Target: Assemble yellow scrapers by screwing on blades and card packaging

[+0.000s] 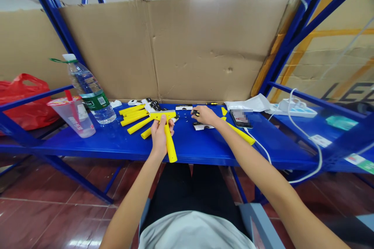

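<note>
My left hand is wrapped around a yellow T-shaped scraper, its head level and its handle pointing down toward me. To the right, my right hand is closed on a small black-and-yellow tool, which looks like a screwdriver; its tip cannot be made out. Below that hand lies a black-and-white packet. Tiny pale pieces, perhaps screws, are scattered between the hands. Several more yellow scraper handles lie fanned out left of my left hand, and another yellow handle rests under my right forearm.
Black-and-white packets lie behind the handles on the blue table. A water bottle and plastic cup stand left. A phone with a white cable lies right. Cardboard walls the back.
</note>
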Action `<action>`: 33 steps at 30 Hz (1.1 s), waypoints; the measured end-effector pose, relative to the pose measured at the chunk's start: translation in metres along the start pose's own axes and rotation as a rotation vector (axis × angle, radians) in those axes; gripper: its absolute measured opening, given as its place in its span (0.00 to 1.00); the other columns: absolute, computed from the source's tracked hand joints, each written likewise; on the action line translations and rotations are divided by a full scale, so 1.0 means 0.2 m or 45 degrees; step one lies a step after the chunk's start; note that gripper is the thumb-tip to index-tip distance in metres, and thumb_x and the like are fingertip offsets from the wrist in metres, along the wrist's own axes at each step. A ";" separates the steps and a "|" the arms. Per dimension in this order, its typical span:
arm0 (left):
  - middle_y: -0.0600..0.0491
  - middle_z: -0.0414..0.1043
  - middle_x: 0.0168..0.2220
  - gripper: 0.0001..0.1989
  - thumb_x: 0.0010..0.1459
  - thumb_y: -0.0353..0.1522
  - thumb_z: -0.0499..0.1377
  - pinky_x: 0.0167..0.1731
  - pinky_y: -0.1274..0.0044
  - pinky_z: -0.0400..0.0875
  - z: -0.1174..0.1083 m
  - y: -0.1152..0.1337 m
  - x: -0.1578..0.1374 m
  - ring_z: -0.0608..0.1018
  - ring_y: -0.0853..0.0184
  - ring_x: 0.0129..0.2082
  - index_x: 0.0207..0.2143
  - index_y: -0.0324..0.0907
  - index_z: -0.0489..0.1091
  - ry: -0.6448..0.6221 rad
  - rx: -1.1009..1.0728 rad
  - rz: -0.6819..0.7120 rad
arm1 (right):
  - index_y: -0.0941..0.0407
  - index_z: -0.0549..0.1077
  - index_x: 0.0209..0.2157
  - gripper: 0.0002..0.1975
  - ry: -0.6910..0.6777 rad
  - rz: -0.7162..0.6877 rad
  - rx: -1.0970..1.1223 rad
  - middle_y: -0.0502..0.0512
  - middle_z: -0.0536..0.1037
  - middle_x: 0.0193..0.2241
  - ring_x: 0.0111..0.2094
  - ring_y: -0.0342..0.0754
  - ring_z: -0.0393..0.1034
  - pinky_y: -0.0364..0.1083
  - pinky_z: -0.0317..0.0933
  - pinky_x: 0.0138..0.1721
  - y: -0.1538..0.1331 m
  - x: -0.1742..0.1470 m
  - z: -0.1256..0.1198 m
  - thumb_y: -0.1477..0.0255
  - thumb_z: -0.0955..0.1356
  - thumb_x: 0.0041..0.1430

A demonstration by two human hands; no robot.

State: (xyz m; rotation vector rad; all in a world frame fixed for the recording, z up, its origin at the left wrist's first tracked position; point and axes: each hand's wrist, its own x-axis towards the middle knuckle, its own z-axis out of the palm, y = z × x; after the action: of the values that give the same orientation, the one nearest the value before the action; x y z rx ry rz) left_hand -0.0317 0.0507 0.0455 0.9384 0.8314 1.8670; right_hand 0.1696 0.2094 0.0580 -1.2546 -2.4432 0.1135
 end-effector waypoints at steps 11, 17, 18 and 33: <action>0.54 0.75 0.30 0.23 0.56 0.46 0.76 0.20 0.82 0.63 -0.03 -0.03 0.03 0.70 0.73 0.22 0.36 0.42 0.69 0.117 -0.215 -0.044 | 0.55 0.82 0.57 0.15 -0.037 -0.049 -0.076 0.63 0.81 0.60 0.60 0.58 0.77 0.49 0.67 0.58 -0.05 0.11 0.06 0.68 0.71 0.73; 0.55 0.74 0.30 0.23 0.57 0.45 0.76 0.20 0.82 0.62 -0.04 -0.03 0.04 0.71 0.74 0.22 0.36 0.42 0.69 0.121 -0.233 -0.065 | 0.55 0.85 0.53 0.18 -0.307 -0.199 0.018 0.58 0.87 0.50 0.49 0.52 0.81 0.43 0.69 0.49 -0.12 0.41 0.02 0.71 0.78 0.61; 0.55 0.74 0.30 0.23 0.57 0.45 0.76 0.20 0.82 0.62 -0.04 -0.02 0.04 0.71 0.74 0.22 0.36 0.42 0.69 0.121 -0.237 -0.071 | 0.55 0.86 0.53 0.18 -0.362 -0.205 0.035 0.56 0.88 0.46 0.43 0.50 0.81 0.42 0.69 0.45 -0.14 0.45 0.01 0.71 0.78 0.60; 0.54 0.74 0.29 0.22 0.56 0.44 0.76 0.20 0.82 0.63 -0.03 -0.02 0.02 0.70 0.74 0.22 0.34 0.41 0.69 0.029 -0.219 -0.154 | 0.59 0.84 0.42 0.13 -0.615 -0.160 0.155 0.50 0.83 0.31 0.24 0.40 0.64 0.40 0.59 0.26 -0.15 0.50 0.04 0.69 0.76 0.55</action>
State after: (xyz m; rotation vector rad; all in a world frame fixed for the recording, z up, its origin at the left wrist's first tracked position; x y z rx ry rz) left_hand -0.0363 0.0545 0.0413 0.7455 0.7123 1.8150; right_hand 0.0918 0.2726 0.0881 -1.1156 -2.8563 0.5824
